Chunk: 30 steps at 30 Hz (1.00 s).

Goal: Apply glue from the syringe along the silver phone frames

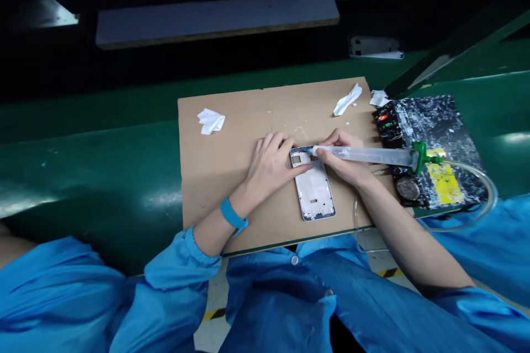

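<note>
A silver phone frame [313, 190] with small cutouts lies flat on a brown board [223, 176]. My left hand [271, 162] grips its upper left edge, thumb across the face and fingers bent by the top corner. In my right hand [343, 160] is a clear dispensing syringe [372, 155], held near its tip and almost level. Its blue needle [308, 149] points at the top end of the frame; whether it touches cannot be made out. A green cap [420, 158] with a clear hose [482, 174] closes the syringe's far end.
A paint-spattered black control box [430, 127] with a gauge [408, 188] stands right of the board. Crumpled white tissues [211, 121] lie on the board's far side. Another phone frame [376, 47] rests beyond it. A grey shelf [219, 16] overhangs the back. Blue-sleeved people sit on both sides.
</note>
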Available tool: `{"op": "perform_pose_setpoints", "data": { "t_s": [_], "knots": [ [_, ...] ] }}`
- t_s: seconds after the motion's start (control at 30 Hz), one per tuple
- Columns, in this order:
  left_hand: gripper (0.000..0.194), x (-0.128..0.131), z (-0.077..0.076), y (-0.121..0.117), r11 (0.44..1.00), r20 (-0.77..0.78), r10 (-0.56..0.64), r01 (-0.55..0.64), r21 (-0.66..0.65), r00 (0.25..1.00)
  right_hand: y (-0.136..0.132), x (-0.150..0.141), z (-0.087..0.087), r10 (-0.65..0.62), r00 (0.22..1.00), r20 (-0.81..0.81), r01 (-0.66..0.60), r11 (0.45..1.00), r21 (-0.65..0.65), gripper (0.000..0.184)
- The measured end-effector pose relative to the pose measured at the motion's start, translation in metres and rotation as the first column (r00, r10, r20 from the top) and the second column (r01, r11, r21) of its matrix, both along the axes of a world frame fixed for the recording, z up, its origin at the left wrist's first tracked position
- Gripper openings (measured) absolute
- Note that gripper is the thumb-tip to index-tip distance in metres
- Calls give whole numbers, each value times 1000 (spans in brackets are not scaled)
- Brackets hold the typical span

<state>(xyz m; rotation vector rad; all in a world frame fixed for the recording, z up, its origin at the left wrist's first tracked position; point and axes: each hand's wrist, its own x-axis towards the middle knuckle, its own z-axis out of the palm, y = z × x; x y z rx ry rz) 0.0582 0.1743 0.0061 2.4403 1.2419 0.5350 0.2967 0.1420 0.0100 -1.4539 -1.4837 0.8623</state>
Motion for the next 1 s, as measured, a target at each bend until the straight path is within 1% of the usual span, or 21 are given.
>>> {"op": "perform_pose_setpoints", "data": {
  "t_s": [0.13, 0.4, 0.6, 1.0],
  "knots": [
    [60, 1, 0, 1, 1000, -7, 5, -5, -7, 1000, 1, 0, 0, 7, 1000, -9, -7, 1000, -7, 40],
    [59, 1, -5, 2, 1000, -2, 3, -3, 9, 1000, 2, -4, 0, -8, 999, -33, 8, 1000, 1, 37],
    [59, 2, -4, 2, 1000, -16, 9, -9, 8, 1000, 1, -4, 0, -21, 999, -42, 21, 1000, 7, 35],
    [62, 2, -4, 2, 1000, -16, 4, -4, 9, 1000, 2, -2, 3, -23, 1000, -5, 23, 999, 23, 33]
  ]
}}
